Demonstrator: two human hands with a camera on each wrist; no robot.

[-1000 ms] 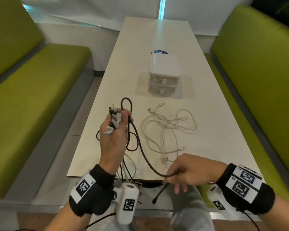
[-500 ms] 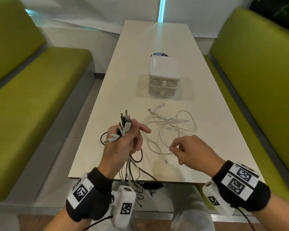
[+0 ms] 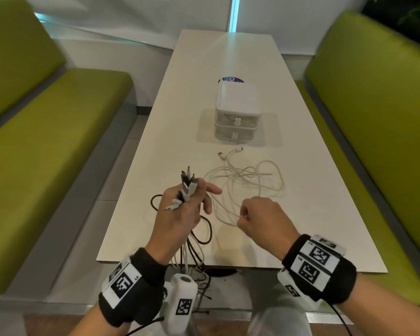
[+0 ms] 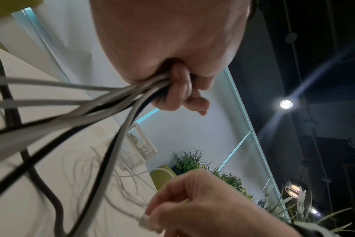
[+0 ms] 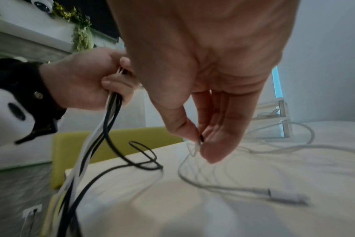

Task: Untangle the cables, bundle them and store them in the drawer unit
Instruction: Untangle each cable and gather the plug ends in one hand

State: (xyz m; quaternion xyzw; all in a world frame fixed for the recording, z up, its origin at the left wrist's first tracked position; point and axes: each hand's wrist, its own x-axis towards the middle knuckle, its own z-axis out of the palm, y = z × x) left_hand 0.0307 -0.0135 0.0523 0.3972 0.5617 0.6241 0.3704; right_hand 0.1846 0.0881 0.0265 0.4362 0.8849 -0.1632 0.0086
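My left hand point(image 3: 192, 204) grips a bunch of black and white cables point(image 3: 188, 185) near the table's front edge. Their plugs stick up above the fist, and the rest hangs over the edge. The left wrist view shows those cables point(image 4: 116, 99) running out of the curled fingers. My right hand point(image 3: 243, 215) pinches one plug end of a loose white cable point(image 5: 196, 146) between thumb and fingers. The remaining white cables point(image 3: 250, 180) lie tangled on the table. Behind them stands the white two-drawer unit point(image 3: 238, 110), both drawers closed.
The long pale table point(image 3: 325, 214) has green benches on the left point(image 3: 46, 141) and right point(image 3: 374, 117). A round blue sticker point(image 3: 232, 79) lies behind the drawer unit. A black cable loop point(image 3: 205, 232) rests at the front edge.
My right hand has let go of the black cable below the table edge and come up to pinch a white cable end. My left hand moved forward and lower with its bunch.
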